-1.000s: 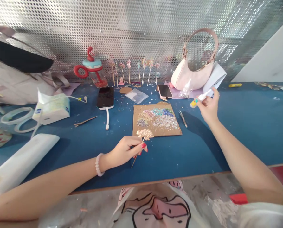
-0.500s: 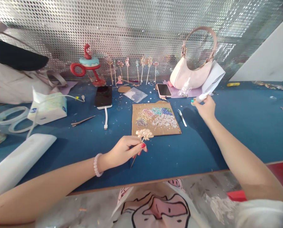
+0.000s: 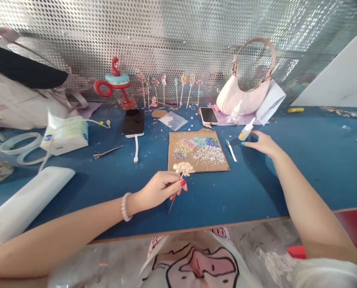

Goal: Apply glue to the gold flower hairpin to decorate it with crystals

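My left hand [image 3: 158, 190] is closed, pinching the thin stick of a pale gold, flower-shaped ornament [image 3: 183, 168]. The ornament's head overlaps the front edge of a cardboard square [image 3: 174, 138] in view, and small coloured gems [image 3: 208, 153] are spread on that board. To the right, my right hand [image 3: 264, 144] has its thumb and fingers apart, with nothing between them. Just beyond its fingertips a small white glue bottle [image 3: 246, 130] stands slightly tilted on the blue table. White tweezers [image 3: 231, 151] lie between the board and this hand.
Several decorated sticks [image 3: 182, 90] stand upright at the back by the perforated metal wall. A pink handbag [image 3: 246, 98] and a phone [image 3: 208, 115] sit back right. Scissors [image 3: 108, 151], a black phone [image 3: 133, 122], a tissue pack [image 3: 67, 136] and tape rolls [image 3: 20, 143] lie left.
My right hand has set the glue bottle upright on the table and let go of it, its fingers moving apart. My left hand still holds the ornament's stick. The view has shifted slightly.
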The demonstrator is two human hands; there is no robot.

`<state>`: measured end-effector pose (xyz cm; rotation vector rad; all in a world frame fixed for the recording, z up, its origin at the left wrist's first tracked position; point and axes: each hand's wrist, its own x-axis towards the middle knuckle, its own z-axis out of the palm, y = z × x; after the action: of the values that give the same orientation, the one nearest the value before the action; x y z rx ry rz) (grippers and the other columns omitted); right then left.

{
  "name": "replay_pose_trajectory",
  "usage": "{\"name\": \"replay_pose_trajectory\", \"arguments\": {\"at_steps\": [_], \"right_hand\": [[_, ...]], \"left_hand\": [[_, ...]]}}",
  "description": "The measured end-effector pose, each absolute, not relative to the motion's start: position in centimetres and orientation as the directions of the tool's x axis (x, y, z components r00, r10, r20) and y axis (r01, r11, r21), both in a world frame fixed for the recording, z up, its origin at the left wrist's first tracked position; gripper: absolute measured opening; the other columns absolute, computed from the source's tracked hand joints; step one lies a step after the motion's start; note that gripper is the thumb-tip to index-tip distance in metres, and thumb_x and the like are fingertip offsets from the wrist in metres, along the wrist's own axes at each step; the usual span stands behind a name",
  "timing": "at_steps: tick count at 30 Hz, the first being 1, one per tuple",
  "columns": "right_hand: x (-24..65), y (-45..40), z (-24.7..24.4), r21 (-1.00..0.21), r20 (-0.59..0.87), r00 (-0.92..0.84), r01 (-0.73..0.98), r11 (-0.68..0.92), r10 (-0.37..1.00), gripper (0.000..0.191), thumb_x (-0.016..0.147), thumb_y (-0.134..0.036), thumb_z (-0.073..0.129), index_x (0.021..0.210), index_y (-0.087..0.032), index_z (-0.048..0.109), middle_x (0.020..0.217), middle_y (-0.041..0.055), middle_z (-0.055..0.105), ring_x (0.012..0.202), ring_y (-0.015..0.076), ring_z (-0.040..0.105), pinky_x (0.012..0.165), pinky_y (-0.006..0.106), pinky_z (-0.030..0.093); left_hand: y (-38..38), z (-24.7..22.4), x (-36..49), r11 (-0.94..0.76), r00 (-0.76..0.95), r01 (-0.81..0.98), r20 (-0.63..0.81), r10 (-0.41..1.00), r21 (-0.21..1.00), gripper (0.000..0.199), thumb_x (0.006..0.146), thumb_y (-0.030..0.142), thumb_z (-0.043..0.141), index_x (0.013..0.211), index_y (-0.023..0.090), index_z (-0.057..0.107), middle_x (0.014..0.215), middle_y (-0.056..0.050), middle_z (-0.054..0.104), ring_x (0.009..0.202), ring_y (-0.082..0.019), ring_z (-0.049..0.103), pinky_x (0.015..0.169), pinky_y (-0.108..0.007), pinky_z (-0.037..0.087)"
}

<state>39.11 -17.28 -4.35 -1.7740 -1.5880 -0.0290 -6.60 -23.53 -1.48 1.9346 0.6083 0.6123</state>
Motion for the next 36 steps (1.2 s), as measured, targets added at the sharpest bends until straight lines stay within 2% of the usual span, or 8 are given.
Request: {"name": "replay_pose_trajectory", "arguments": {"at_steps": [3, 6, 12, 18, 21, 27, 31, 36], "right_hand": [[38.0, -18.1, -3.3, -0.439, 0.412, 0.264, 0.896, -0.064, 0.872, 0.053, 0.041, -0.054, 0.084, 0.064, -0.023, 0.048, 0.067, 0.0035, 0.055, 0.064, 0.0244, 0.056, 0.061, 0.04, 0.047], [35.1, -19.0, -1.9, -0.401, 0.351, 0.197, 0.915, -0.043, 0.915, 0.048, 0.053, -0.054, 0.078, 0.055, -0.024, 0.04, 0.051, -0.0022, 0.044, 0.048, 0.0162, 0.044, 0.051, 0.033, 0.039], [24.8, -22.0, 0.2, -0.458, 0.229, -0.252, 0.824, 0.333, 0.94, 0.038, 0.087, -0.044, 0.051, 0.057, -0.02, 0.051, 0.051, -0.002, 0.05, 0.048, 0.0113, 0.043, 0.051, 0.027, 0.033], [16.2, -27.0, -1.6, -0.611, 0.174, -0.655, 0.514, 0.602, 0.736, 0.034, 0.083, -0.052, 0.059, 0.087, -0.02, 0.07, 0.054, -0.0034, 0.057, 0.05, 0.0095, 0.05, 0.054, 0.023, 0.038], [14.6, -28.4, -2.4, -0.667, 0.184, -0.682, 0.442, 0.6, 0.708, 0.026, 0.088, -0.039, 0.055, 0.081, -0.02, 0.071, 0.062, -0.0011, 0.063, 0.055, 0.0096, 0.052, 0.058, 0.022, 0.04], [14.2, -28.5, -2.2, -0.751, 0.165, -0.628, 0.42, 0.509, 0.761, 0.017, 0.082, -0.021, 0.056, 0.069, -0.018, 0.067, 0.05, -0.0051, 0.048, 0.045, 0.0066, 0.037, 0.049, 0.02, 0.032], [14.5, -28.4, -1.8, -0.821, 0.152, -0.516, 0.409, 0.399, 0.843, 0.021, 0.085, -0.026, 0.054, 0.071, -0.015, 0.066, 0.055, -0.0021, 0.056, 0.046, 0.0061, 0.04, 0.046, 0.019, 0.032], [15.0, -27.9, -1.9, -0.882, 0.111, -0.378, 0.389, 0.267, 0.919, 0.03, 0.086, -0.039, 0.053, 0.069, -0.015, 0.06, 0.052, -0.0024, 0.051, 0.045, 0.0063, 0.04, 0.042, 0.018, 0.031]], "left_hand": [[-23.5, -1.6, -6.5, -0.364, 0.739, 0.149, 0.142, 0.659, 0.919, 0.04, 0.094, 0.04, 0.048, 0.075, 0.012, 0.068, 0.057, 0.001, 0.056, 0.043, -0.005, 0.054, 0.046, -0.014, 0.044], [-23.5, -1.6, -6.3, -0.332, 0.733, 0.132, 0.134, 0.667, 0.934, 0.042, 0.093, 0.044, 0.049, 0.075, 0.012, 0.068, 0.059, 0.001, 0.057, 0.043, -0.006, 0.056, 0.047, -0.014, 0.046], [-23.6, -1.5, -6.0, -0.28, 0.721, 0.081, 0.137, 0.679, 0.957, 0.048, 0.091, 0.051, 0.049, 0.071, 0.011, 0.067, 0.064, -0.003, 0.062, 0.043, -0.007, 0.058, 0.045, -0.016, 0.049], [-24.1, -1.6, -6.0, -0.26, 0.701, 0.0, 0.186, 0.689, 0.966, 0.046, 0.092, 0.05, 0.051, 0.076, 0.011, 0.068, 0.06, -0.003, 0.062, 0.047, -0.009, 0.061, 0.049, -0.017, 0.051], [-24.4, -1.6, -5.8, -0.241, 0.714, -0.035, 0.193, 0.673, 0.97, 0.046, 0.091, 0.051, 0.051, 0.078, 0.011, 0.068, 0.061, -0.004, 0.065, 0.05, -0.01, 0.063, 0.05, -0.018, 0.053], [-24.4, -1.8, -5.3, -0.257, 0.736, -0.015, 0.185, 0.652, 0.966, 0.043, 0.09, 0.051, 0.053, 0.087, 0.011, 0.068, 0.067, -0.003, 0.063, 0.055, -0.011, 0.063, 0.055, -0.021, 0.057], [-24.4, -1.6, -5.4, -0.313, 0.723, 0.069, 0.169, 0.67, 0.947, 0.032, 0.09, 0.042, 0.057, 0.103, 0.013, 0.062, 0.088, -0.005, 0.06, 0.061, -0.01, 0.062, 0.052, -0.022, 0.056], [-25.0, 0.4, -7.4, -0.511, 0.792, 0.13, 0.221, 0.569, 0.85, 0.019, 0.087, 0.031, 0.061, 0.074, 0.018, 0.065, 0.067, 0.0, 0.059, 0.063, -0.012, 0.058, 0.063, -0.026, 0.053]]}}
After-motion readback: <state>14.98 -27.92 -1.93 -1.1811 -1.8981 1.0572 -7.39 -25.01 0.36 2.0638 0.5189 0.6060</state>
